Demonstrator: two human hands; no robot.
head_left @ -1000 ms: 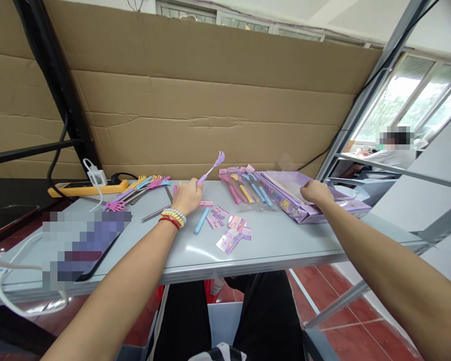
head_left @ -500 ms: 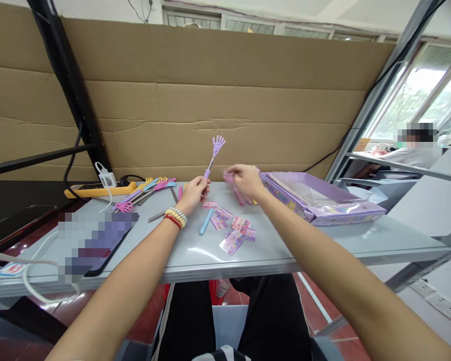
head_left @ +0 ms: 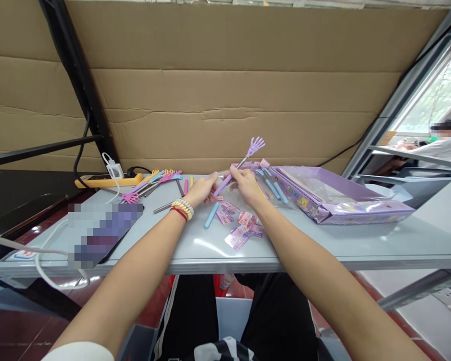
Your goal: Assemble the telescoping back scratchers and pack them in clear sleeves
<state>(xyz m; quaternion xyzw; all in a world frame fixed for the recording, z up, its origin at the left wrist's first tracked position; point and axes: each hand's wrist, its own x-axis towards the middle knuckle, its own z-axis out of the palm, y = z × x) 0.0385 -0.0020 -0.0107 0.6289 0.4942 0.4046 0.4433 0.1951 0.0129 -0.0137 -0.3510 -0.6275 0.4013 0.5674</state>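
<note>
A purple back scratcher [head_left: 255, 146] with a hand-shaped head and a metal shaft is tilted up to the right above the table. My right hand [head_left: 246, 186] is closed on the upper part of its purple handle. My left hand [head_left: 203, 190] has its fingers bent around the handle's lower end; a glint of clear film shows between the hands, but what holds it is hard to make out. Below lie several pink and purple printed cards [head_left: 237, 236] and a loose light-blue handle [head_left: 211, 214]. More blue handles [head_left: 276, 186] lie beyond my right hand.
On the left is a pile of colourful back scratchers [head_left: 161, 178], beside a yellow power strip [head_left: 108, 180] and a phone [head_left: 105, 235] with a white cable. A purple box [head_left: 361, 213] with clear plastic stands right. Cardboard [head_left: 229, 90] closes the back. Another person sits far right.
My right hand has come left from the items near the box and grasped the scratcher's handle. The scratcher has shifted right and leans more. My left hand is now at the handle's lower end.
</note>
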